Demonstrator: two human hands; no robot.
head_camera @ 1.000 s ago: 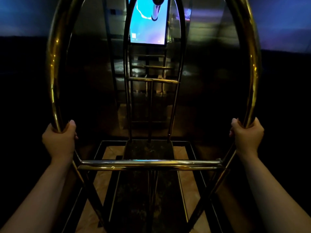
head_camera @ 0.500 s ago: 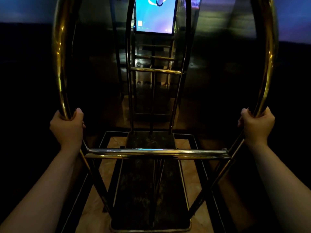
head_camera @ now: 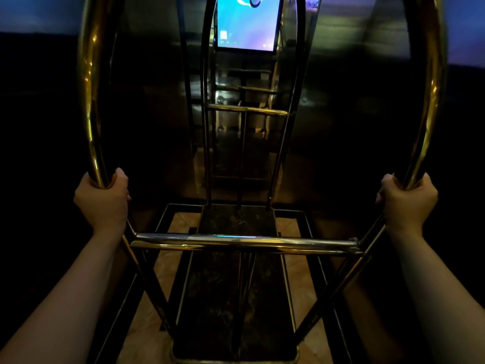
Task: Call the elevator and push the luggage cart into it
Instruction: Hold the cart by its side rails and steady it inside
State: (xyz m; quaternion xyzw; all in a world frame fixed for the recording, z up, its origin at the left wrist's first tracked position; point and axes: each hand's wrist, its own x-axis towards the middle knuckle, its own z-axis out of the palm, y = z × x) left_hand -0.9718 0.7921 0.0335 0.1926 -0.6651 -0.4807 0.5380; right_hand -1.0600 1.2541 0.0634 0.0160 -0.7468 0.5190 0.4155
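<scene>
A brass luggage cart fills the view, with tall curved side rails, a near crossbar and a dark flat deck that carries nothing. My left hand is wrapped around the left rail just above the crossbar. My right hand grips the right rail at the same height. The cart's far arch stands close to the dark reflective back wall of the elevator.
A lit blue screen hangs on the back wall straight ahead. The marble floor has dark inlaid border lines under the cart. Dark walls close in on the left and right.
The cart and both hands have rolled forward toward the back wall. The screen has shifted in the frame and more of the deck shows below.
</scene>
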